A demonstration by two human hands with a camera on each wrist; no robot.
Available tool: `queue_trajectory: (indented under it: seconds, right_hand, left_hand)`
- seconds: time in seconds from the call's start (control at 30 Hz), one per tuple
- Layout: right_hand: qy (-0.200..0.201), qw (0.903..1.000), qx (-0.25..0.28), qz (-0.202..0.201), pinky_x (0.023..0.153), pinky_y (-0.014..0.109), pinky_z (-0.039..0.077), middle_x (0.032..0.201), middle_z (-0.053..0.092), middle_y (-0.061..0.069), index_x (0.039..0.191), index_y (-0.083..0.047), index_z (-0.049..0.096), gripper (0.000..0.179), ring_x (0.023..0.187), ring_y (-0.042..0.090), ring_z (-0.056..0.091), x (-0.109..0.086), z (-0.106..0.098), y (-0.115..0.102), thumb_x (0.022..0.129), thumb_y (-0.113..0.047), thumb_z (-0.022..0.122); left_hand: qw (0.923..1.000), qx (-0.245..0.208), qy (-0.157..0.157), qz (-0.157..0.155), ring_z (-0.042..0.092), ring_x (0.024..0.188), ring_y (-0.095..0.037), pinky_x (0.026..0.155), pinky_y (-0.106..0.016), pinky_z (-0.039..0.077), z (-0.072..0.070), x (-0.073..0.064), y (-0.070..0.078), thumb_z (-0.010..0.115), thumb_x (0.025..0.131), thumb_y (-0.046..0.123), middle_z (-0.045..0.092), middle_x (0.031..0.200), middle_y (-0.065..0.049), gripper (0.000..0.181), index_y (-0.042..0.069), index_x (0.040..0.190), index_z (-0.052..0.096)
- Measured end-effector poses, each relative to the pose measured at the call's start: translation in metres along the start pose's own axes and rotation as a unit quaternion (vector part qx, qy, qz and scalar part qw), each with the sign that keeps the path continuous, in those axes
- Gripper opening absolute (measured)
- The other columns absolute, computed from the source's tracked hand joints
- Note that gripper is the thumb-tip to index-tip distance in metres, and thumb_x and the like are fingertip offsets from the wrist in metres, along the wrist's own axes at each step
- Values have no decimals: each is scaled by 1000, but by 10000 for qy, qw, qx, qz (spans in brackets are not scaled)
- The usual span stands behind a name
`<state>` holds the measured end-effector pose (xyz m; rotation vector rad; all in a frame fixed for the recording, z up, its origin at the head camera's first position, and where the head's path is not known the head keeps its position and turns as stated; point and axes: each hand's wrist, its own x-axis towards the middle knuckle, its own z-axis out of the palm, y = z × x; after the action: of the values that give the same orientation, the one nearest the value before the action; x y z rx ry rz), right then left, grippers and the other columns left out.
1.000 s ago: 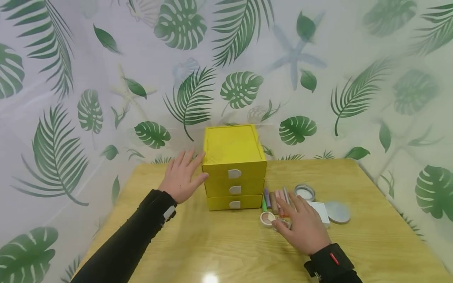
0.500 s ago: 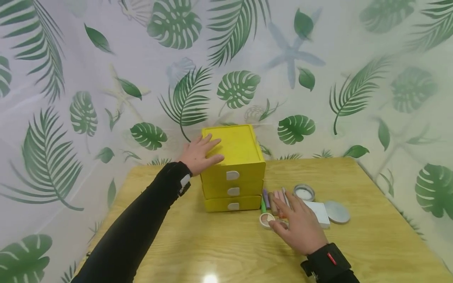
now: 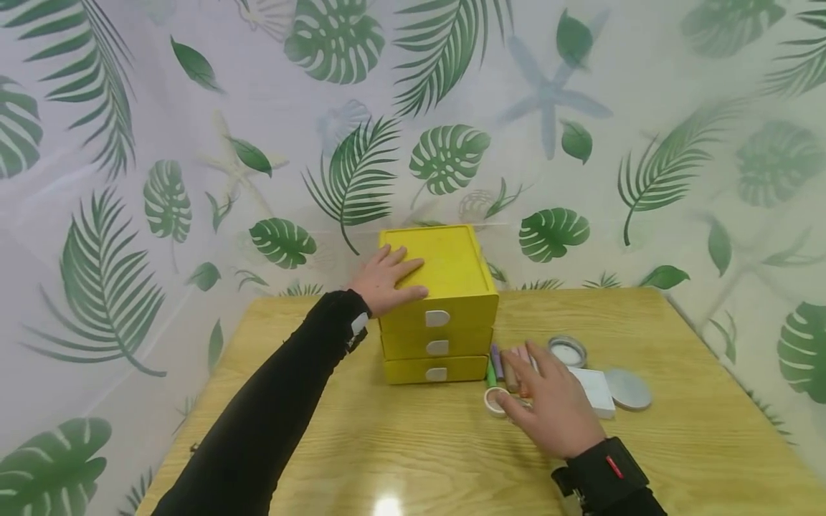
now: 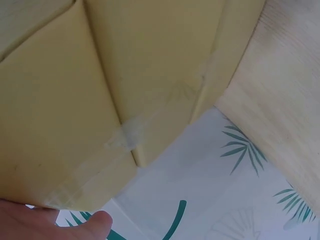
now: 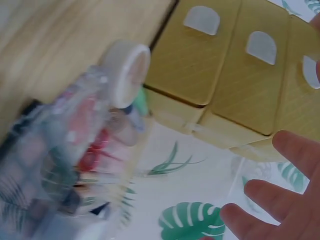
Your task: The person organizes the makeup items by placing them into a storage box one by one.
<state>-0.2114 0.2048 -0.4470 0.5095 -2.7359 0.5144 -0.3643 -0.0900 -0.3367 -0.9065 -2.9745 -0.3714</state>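
A yellow drawer box [image 3: 448,269] with three stacked drawers and pale tab handles stands near the back of the table. On its top left edge rests my left hand [image 3: 388,283], fingers spread. The left wrist view shows the box's side [image 4: 155,60] with clear tape across it. Over small cosmetics to the right of the box hovers my right hand [image 3: 558,410], fingers loosely extended and holding nothing. Close by its thumb lies a round palette [image 3: 494,401]; a purple tube [image 3: 496,362] and a green one [image 3: 491,374] lie beside the box. My hand partly hides the cosmetics.
Right of my right hand are a white box [image 3: 597,394], a silvery round disc [image 3: 629,389] and a round clear-topped container [image 3: 568,351]. The wooden table [image 3: 413,451] backs onto a leaf-print sheet [image 3: 452,86].
My left hand has moved right and up from beside the yellow drawer box onto its top edge. My right hand stays over the cosmetics, and the head view has shifted slightly.
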Motion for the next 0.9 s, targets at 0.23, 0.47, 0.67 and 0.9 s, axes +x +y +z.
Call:
queue_trajectory:
  seconds: [0.23, 0.47, 0.67, 0.9]
  right_hand:
    - [63, 9993, 188, -303, 90, 58, 44, 146, 30, 22, 143, -16, 40, 65, 125, 40, 35, 27, -25, -18, 89, -43, 63]
    - [452, 9953, 46, -858, 77, 45, 52, 126, 47, 15, 140, -16, 45, 62, 101, 28, 52, 61, -30, -54, 86, -39, 67]
    - [516, 9942, -123, -931, 58, 34, 52, 119, 50, 9, 135, -17, 49, 58, 80, 19, 52, 83, -20, -77, 85, -38, 68]
    - [700, 9932, -237, -898, 52, 29, 48, 111, 50, 8, 130, -17, 53, 53, 75, 16, 48, 91, -10, -89, 82, -30, 71]
  left_hand:
    - [9999, -31, 125, -112, 4, 139, -30, 112, -55, 15, 3, 1, 4, 41, 91, 64, 19, 155, -7, 69, 27, 148, 33]
    - [9996, -107, 179, -201, 4, 139, -30, 110, -58, 18, 5, -3, 1, 43, 91, 63, 20, 155, -7, 68, 27, 147, 35]
    - [9993, -60, 307, -212, 4, 139, -29, 110, -57, 19, 6, 0, 1, 42, 90, 64, 20, 155, -7, 68, 27, 147, 36]
    - [9994, -114, 201, -252, 2, 139, -28, 111, -57, 19, 7, -2, 0, 43, 91, 64, 19, 156, -7, 67, 27, 147, 35]
